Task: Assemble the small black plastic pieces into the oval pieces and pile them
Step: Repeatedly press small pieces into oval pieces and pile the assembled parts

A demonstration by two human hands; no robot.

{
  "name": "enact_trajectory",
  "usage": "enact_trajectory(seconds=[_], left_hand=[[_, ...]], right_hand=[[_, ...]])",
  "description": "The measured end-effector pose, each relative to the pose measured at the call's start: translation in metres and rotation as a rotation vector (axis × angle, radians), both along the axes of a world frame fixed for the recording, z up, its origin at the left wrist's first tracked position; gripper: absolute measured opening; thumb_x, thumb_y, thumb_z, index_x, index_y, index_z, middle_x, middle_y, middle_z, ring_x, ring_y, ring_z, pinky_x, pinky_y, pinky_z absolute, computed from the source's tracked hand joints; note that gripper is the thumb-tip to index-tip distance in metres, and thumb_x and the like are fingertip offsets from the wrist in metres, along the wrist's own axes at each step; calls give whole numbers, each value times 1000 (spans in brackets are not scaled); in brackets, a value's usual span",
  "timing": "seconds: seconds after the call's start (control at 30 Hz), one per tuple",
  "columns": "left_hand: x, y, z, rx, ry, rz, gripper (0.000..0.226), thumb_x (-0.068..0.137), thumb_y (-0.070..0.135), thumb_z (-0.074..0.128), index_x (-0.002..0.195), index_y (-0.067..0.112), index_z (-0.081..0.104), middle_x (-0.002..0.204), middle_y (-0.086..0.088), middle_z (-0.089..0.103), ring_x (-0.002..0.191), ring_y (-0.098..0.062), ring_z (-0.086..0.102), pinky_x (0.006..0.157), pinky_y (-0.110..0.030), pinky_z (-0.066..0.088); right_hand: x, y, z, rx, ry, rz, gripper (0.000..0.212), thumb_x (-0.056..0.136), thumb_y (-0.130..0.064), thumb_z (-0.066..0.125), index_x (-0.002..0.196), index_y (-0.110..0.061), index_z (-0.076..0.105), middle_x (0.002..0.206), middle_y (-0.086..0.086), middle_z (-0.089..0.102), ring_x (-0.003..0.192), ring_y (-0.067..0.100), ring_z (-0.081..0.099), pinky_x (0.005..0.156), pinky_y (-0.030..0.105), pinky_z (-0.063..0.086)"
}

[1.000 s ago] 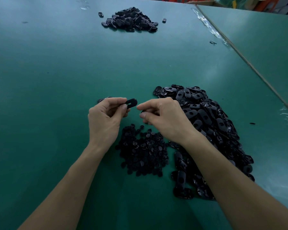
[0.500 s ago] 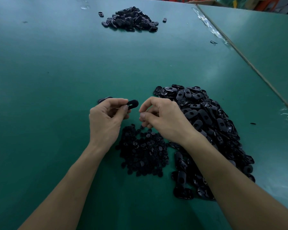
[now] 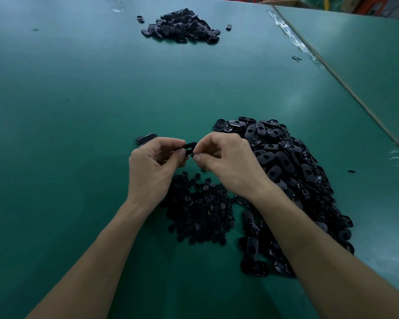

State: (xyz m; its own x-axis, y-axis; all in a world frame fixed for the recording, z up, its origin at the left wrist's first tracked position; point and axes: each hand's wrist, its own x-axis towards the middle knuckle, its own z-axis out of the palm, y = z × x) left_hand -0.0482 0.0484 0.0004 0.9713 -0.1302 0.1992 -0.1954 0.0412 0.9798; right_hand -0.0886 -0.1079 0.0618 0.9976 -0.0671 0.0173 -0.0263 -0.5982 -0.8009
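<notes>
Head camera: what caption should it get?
The left hand holds an oval piece; the right hand pinches a small piece.

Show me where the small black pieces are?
Head view: the heap lies on the green table, nearer than the left hand and right hand, left of the oval-piece pile.

Read no text, label, brand, number or sign anywhere. Oval piece (image 3: 190,146) pinched in my left hand (image 3: 152,166): dark, no marking legible. Same for heap of oval pieces (image 3: 286,180), small black pieces (image 3: 200,210), far pile (image 3: 182,26), green surface (image 3: 78,111).
</notes>
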Motion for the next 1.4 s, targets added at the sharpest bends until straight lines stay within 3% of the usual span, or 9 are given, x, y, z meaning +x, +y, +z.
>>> enact_trajectory(seconds=[0.07, 0.27, 0.53, 0.77, 1.17, 1.4], left_hand=[[-1, 0, 1, -9, 9, -1, 25, 88, -3, 72, 92, 23, 73, 86, 2, 77, 79, -18, 75, 77, -29, 61], [-4, -2, 3, -7, 22, -22, 25, 86, -4, 74, 93, 20, 73, 88, 0, 77, 81, -21, 75, 80, -36, 62], [-6, -2, 8, -15, 36, -62, 30, 82, -7, 76, 95, 20, 72, 91, 2, 78, 85, -17, 75, 82, -30, 61], [-6, -2, 9, -24, 55, -77, 34, 80, -11, 75, 94, 19, 72, 87, 6, 78, 82, -12, 74, 79, -23, 59], [-9, -3, 10, 70, 42, -53, 34, 82, -7, 77, 92, 26, 73, 88, 8, 77, 75, -11, 73, 74, -22, 58], [-12, -4, 11, 125, -5, 10, 30, 82, -3, 76, 92, 25, 74, 87, 7, 77, 72, -13, 74, 68, -28, 59]], right_hand=[[0, 1, 0, -23, -30, -28, 11, 90, -12, 72, 86, -21, 69, 76, -10, 68, 71, 3, 65, 71, 13, 51], [1, 4, 1, -67, -57, -72, 8, 92, -12, 69, 90, -20, 70, 77, -10, 67, 72, 3, 64, 70, 15, 53], [1, 7, 0, -97, -83, -82, 8, 91, -10, 69, 92, -17, 74, 76, -10, 68, 70, -1, 63, 69, 10, 51], [1, 6, 2, -111, -85, -49, 8, 91, -9, 70, 91, -16, 75, 77, -8, 69, 72, 3, 66, 71, 18, 56], [1, 5, 4, -188, -66, -31, 25, 90, -9, 66, 83, -24, 47, 76, -4, 62, 71, 10, 60, 63, 25, 49], [0, 12, 5, -252, -88, -36, 26, 92, -8, 63, 81, -23, 45, 75, -3, 56, 68, 12, 53, 54, 26, 41]])
